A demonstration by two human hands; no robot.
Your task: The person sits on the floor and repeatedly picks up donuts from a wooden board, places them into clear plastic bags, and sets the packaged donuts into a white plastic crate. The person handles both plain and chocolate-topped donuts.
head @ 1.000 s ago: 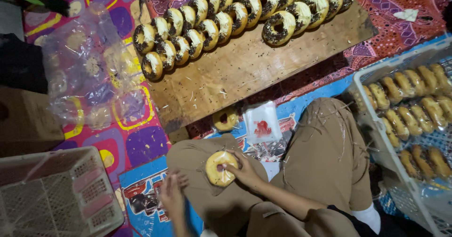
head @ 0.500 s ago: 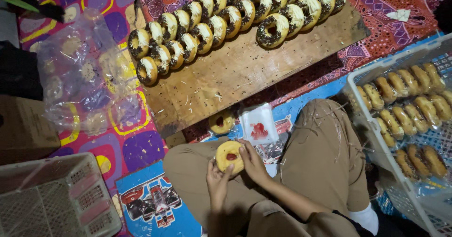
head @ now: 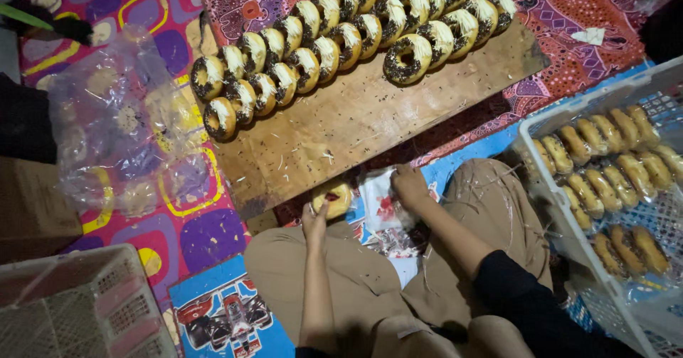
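I sit on the floor with my legs in tan trousers. My left hand (head: 315, 224) reaches forward and grips a plain donut (head: 334, 199) by its near edge, just below the wooden board (head: 356, 127). My right hand (head: 410, 186) is curled on a clear plastic packet with red print (head: 379, 207) lying between my knees. On the board stand rows of donuts (head: 334, 41) topped with chocolate sprinkles and pale shreds, leaning on one another. One sprinkled donut (head: 407, 58) lies flat in front of them.
A white crate (head: 541, 180) at the right holds rows of plain donuts (head: 612, 173). Clear plastic bags (head: 121, 137) lie at the left on a colourful mat. A cardboard box (head: 32, 209) and a white basket (head: 78, 305) stand at the lower left.
The donut was held over my lap in both hands; now my left hand has carried it forward toward the board's edge and my right hand has moved onto the plastic packet.
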